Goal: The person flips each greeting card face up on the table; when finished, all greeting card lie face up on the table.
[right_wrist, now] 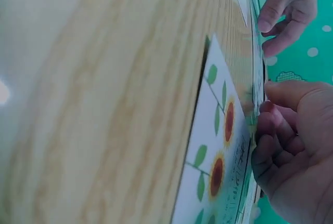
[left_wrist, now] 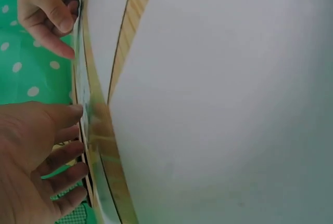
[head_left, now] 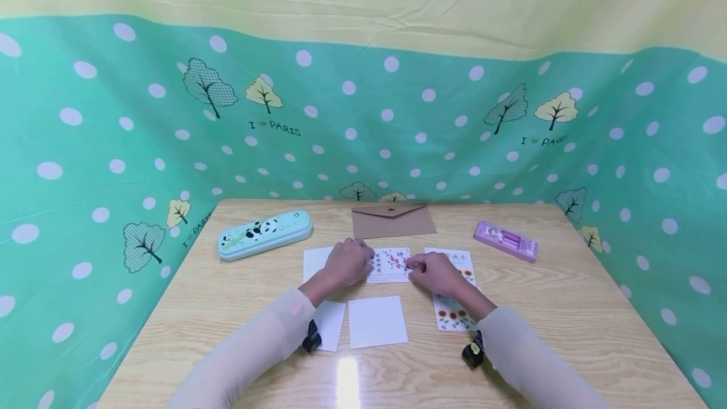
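Note:
A printed card [head_left: 392,264] with a red blossom branch and black characters lies on the table between the two hands. At its left edge is my left hand [head_left: 350,262], fingertips right at the card. In the left wrist view this hand's thumb [left_wrist: 65,116] stands apart from its spread fingers. My right hand [head_left: 436,273] touches the card's right edge, with bent fingers [right_wrist: 265,154] and a gap below the straight thumb. Beneath that hand is a sunflower card [head_left: 454,320], partly hidden. A plain white card [head_left: 314,262] lies partly under my left hand.
Near me lie two blank white cards [head_left: 377,322], one partly behind my left wrist. A brown envelope [head_left: 393,222] lies at the back. A panda pencil case [head_left: 265,235] is back left, a purple pen box [head_left: 505,241] back right. Polka-dot cloth [head_left: 363,112] surrounds the table.

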`<action>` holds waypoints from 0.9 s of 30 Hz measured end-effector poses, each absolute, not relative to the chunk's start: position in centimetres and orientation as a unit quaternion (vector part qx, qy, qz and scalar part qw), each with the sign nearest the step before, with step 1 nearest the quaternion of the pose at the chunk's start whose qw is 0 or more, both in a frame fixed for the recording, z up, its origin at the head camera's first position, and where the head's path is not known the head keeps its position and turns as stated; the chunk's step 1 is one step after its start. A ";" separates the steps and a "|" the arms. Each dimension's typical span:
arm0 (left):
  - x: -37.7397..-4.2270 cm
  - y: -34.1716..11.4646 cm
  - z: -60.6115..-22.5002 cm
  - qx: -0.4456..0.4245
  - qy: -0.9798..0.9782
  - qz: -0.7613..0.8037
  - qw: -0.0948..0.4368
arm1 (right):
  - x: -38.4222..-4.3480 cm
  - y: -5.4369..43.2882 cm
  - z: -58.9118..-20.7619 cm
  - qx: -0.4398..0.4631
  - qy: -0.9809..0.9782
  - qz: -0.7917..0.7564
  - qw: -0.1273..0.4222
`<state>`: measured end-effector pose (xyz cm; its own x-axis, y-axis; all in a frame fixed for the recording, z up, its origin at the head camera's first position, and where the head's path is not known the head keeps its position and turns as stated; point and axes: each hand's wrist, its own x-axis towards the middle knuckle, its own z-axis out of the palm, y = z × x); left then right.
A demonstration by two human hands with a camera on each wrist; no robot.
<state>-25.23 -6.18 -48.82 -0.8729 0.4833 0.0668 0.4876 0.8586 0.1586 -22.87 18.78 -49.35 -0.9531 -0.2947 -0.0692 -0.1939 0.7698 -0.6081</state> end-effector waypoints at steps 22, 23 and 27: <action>-18.0 -9.6 -47.0 -0.299 -0.943 -0.149 0.006 | -18.0 18.2 -48.5 -0.222 0.905 -0.348 0.101; -17.7 -9.8 -47.0 -0.297 -0.943 -0.148 0.003 | -17.8 18.0 -48.6 -0.225 0.904 -0.350 0.100; -16.6 -10.5 -47.2 -0.286 -0.946 -0.153 -0.001 | -17.0 17.5 -49.1 -0.239 0.900 -0.352 0.099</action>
<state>-16.56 -10.47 -47.16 -0.8359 0.5423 0.0854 0.5415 0.7890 0.2901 -16.97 17.52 -49.06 -0.8663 -0.4994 -0.0101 -0.3599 0.6380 -0.6808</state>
